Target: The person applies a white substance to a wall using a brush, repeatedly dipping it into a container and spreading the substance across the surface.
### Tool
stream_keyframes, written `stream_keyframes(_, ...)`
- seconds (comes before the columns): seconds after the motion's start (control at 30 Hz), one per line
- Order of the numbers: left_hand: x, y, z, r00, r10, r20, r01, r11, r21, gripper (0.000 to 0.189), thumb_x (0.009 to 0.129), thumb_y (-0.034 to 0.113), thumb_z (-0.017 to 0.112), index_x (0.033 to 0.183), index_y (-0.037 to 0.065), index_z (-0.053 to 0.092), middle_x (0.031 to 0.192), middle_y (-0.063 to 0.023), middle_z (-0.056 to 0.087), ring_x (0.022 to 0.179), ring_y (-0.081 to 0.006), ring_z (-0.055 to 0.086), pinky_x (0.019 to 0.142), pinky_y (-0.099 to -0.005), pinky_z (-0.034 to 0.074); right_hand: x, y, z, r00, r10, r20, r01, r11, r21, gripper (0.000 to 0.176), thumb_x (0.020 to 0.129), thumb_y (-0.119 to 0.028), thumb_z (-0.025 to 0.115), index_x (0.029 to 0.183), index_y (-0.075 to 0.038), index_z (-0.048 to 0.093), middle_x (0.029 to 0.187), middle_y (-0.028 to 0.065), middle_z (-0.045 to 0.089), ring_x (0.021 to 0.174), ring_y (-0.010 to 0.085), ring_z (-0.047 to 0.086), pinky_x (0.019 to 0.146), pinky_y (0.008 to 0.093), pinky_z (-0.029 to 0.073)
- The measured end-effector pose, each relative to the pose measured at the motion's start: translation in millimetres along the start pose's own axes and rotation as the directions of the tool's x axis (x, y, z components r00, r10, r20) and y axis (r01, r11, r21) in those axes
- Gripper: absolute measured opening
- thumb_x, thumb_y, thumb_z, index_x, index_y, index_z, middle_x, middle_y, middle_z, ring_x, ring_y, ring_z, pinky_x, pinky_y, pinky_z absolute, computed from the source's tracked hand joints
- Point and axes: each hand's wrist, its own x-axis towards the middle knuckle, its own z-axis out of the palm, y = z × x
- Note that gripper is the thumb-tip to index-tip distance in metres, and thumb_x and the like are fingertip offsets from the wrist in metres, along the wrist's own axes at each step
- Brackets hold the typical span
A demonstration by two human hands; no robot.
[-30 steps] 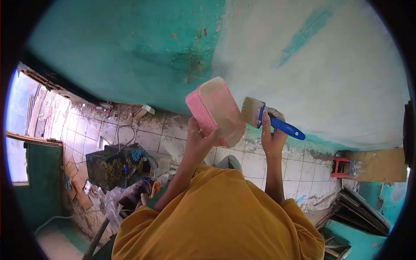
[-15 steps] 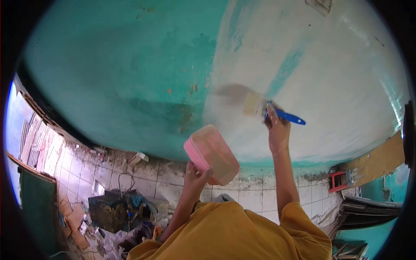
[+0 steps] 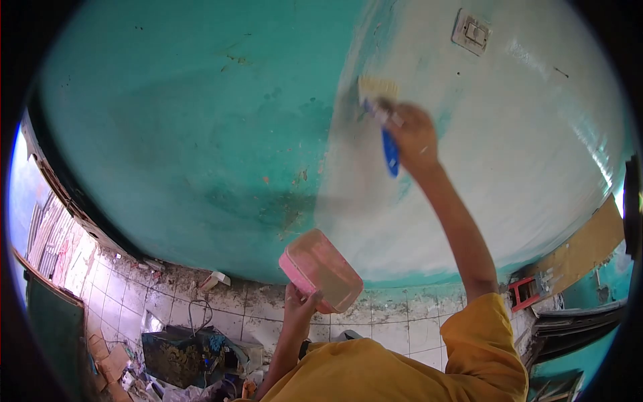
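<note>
A blue-handled paintbrush (image 3: 390, 151) is gripped in my right hand (image 3: 413, 134), its pale bristles pointing up against the wall where green meets white. My right arm reaches up in front of the whitened part of the wall (image 3: 495, 154). Lower down, my left hand (image 3: 299, 305) grips the near side of a pink plastic container (image 3: 325, 271), which is tilted and holds a pale liquid that looks like paint. Green wall (image 3: 201, 134) with chipped spots spreads to the left of the brush.
A wall switch (image 3: 471, 31) sits at the upper right. On the tiled floor (image 3: 261, 328) stands a dark box (image 3: 177, 358) with clutter and cardboard pieces (image 3: 110, 362) around it. A red plastic object (image 3: 522, 293) and a brown board (image 3: 586, 251) are at the right.
My right hand has moved up with the brush, whose bristles now point upward instead of left. The view has tilted up, and the container appears lower.
</note>
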Motion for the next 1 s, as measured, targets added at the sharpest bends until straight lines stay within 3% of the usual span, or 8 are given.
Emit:
stream_keyframes(0.2, -1.6, 5.2, -8.0, 1.000, -0.004, -0.017, 0.004, 1.000, -0.014, 0.059, 0.087, 0.009, 0.067, 0.132, -0.003, 0.031, 0.122, -0.0157, 0.053, 0.109, -0.0203, 0.058, 0.085, -0.0322, 0.053, -68.0, -65.1, 22.9, 0.942, -0.009, 0.337, -0.135, 0.905, 0.402, 0.035, 0.077, -0.009, 0.068, 0.112, -0.013, 0.068, 0.095, 0.0097, 0.070, 0.081, 0.0279, 0.065, 0.077, 0.0394, 0.051)
stream_keyframes(0.3, -0.8, 6.9, -8.2, 1.000, 0.005, -0.009, -0.005, 0.999, -0.032, 0.058, 0.087, 0.008, 0.066, 0.132, -0.002, 0.031, 0.123, -0.0158, 0.052, 0.109, -0.0207, 0.058, 0.085, -0.0320, 0.054, -14.0, -26.4, 0.1, 0.930, 0.057, 0.362, -0.160, 0.951, 0.263, 0.032, 0.081, -0.017, 0.063, 0.112, -0.019, 0.069, 0.086, 0.0112, 0.069, 0.077, 0.0294, 0.064, 0.072, 0.0422, 0.052)
stream_keyframes(0.4, 0.9, 8.3, -6.3, 1.000, -0.001, 0.001, 0.001, 0.999, -0.041, 0.057, 0.087, 0.008, 0.066, 0.132, -0.002, 0.031, 0.123, -0.0156, 0.052, 0.109, -0.0207, 0.058, 0.085, -0.0322, 0.054, 54.5, 29.6, -16.2, 0.976, 0.218, 0.000, -0.214, 0.961, 0.173, 0.024, 0.086, -0.032, 0.065, 0.104, -0.017, 0.071, 0.082, 0.0136, 0.068, 0.078, 0.0338, 0.064, 0.072, 0.0463, 0.052)
stream_keyframes(0.5, 2.7, 2.4, -9.3, 1.000, -0.010, 0.016, 0.011, 0.999, -0.040, 0.057, 0.087, 0.007, 0.066, 0.132, -0.002, 0.032, 0.124, -0.0152, 0.052, 0.109, -0.0207, 0.057, 0.085, -0.0330, 0.054, 111.2, 68.4, -41.0, 0.965, 0.230, -0.125, -0.226, 0.973, 0.045, 0.021, 0.088, -0.030, 0.065, 0.102, -0.016, 0.071, 0.091, 0.0104, 0.069, 0.080, 0.0325, 0.064, 0.072, 0.0443, 0.053)
stream_keyframes(0.6, 4.1, 2.4, -10.2, 0.999, -0.011, 0.033, 0.012, 0.999, -0.036, 0.057, 0.087, 0.007, 0.066, 0.132, -0.002, 0.032, 0.124, -0.0151, 0.052, 0.109, -0.0209, 0.057, 0.085, -0.0337, 0.054, 121.6, 69.8, -44.9, 0.942, 0.022, -0.335, -0.052, 0.995, -0.083, 0.018, 0.084, -0.013, 0.068, 0.101, -0.008, 0.072, 0.095, 0.0095, 0.071, 0.081, 0.0309, 0.067, 0.073, 0.0380, 0.055)
stream_keyframes(0.73, 1.2, 2.3, -12.6, 1.000, 0.010, 0.028, -0.008, 0.998, -0.063, 0.057, 0.087, 0.007, 0.065, 0.133, -0.002, 0.032, 0.123, -0.0156, 0.052, 0.109, -0.0213, 0.057, 0.085, -0.0333, 0.054, 44.6, 5.6, -8.6, 0.997, -0.073, 0.039, 0.076, 0.993, -0.087, 0.046, 0.075, -0.005, 0.062, 0.120, -0.018, 0.065, 0.099, 0.0057, 0.069, 0.083, 0.0254, 0.063, 0.074, 0.0382, 0.053)
stream_keyframes(0.87, 0.3, 6.2, -13.5, 1.000, -0.003, -0.017, 0.003, 1.000, -0.023, 0.057, 0.087, 0.007, 0.065, 0.133, -0.003, 0.032, 0.123, -0.0159, 0.052, 0.109, -0.0210, 0.057, 0.086, -0.0333, 0.054, -36.4, -60.5, 16.0, 0.898, -0.095, 0.430, -0.031, 0.961, 0.276, 0.036, 0.075, -0.011, 0.066, 0.111, -0.016, 0.068, 0.094, 0.0070, 0.069, 0.079, 0.0261, 0.063, 0.071, 0.0394, 0.053)
stream_keyframes(1.0, -0.2, 4.2, -16.8, 1.000, 0.013, 0.011, -0.014, 1.000, 0.021, 0.056, 0.090, 0.012, 0.064, 0.134, -0.001, 0.032, 0.127, -0.0161, 0.051, 0.115, -0.0259, 0.057, 0.093, -0.0416, 0.054, 1.0, -34.0, 6.0, 0.943, 0.064, 0.327, -0.149, 0.959, 0.242, 0.022, 0.079, -0.020, 0.071, 0.099, -0.010, 0.070, 0.090, 0.0116, 0.069, 0.083, 0.0305, 0.064, 0.076, 0.0408, 0.053)
